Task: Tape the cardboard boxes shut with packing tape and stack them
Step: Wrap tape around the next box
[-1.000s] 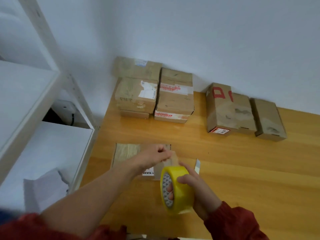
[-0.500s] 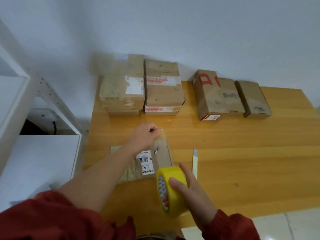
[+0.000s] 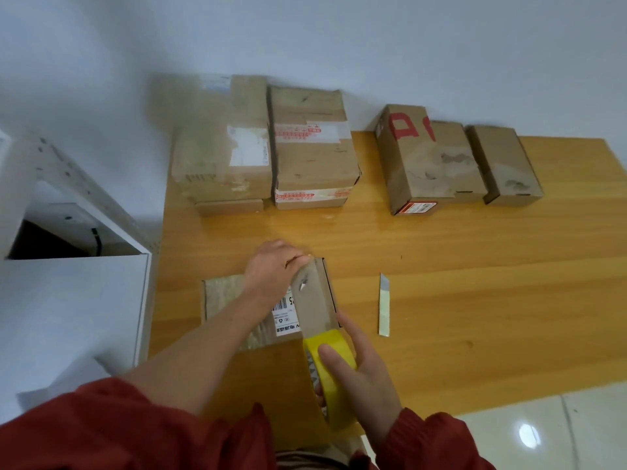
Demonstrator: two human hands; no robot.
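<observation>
Surface: a wooden table (image 3: pixel 475 300), honey-yellow, glossy varnish, grain running side to side. It stands against a plain white wall (image 3: pixel 305 35) at 12 o'clock. A white shelving unit (image 3: pixel 74 300) with a perforated upright stands at 9 o'clock. Pale glossy floor tile (image 3: pixel 543 432) shows at 4 o'clock, with a lamp reflection on it.

Back row along the wall, all brown corrugated card, scuffed:
- 11 o'clock: a two-box stack (image 3: pixel 217 164), blurred, with a white label on top.
- Touching its right side, a second stack (image 3: pixel 312 154) banded with red-printed white tape.
- 1 o'clock: a tall box with red marking (image 3: pixel 410 157), clear tape wrinkled over its top.
- Just beside it, at 2 o'clock, a small plain box (image 3: pixel 505 164).

Work piece: a flat cardboard box (image 3: pixel 224 296) lies at 6 o'clock near the table's front edge, with a barcode label on top and glossy old tape across the left part.

The left hand (image 3: pixel 271 269) pinches the free end of the tape strip (image 3: pixel 314 300) at the box's far edge. The strip, translucent brownish, runs back over the lid to the roll.

The right hand (image 3: pixel 366 371) grips the roll of yellow packing tape (image 3: pixel 330 354) at the box's near edge, thumb on the outer face, fingers in the core.

At 3 o'clock of the box, apart from it, lies a thin pale strip with a grey slanted tip (image 3: pixel 384 305).

Both sleeves are red.
</observation>
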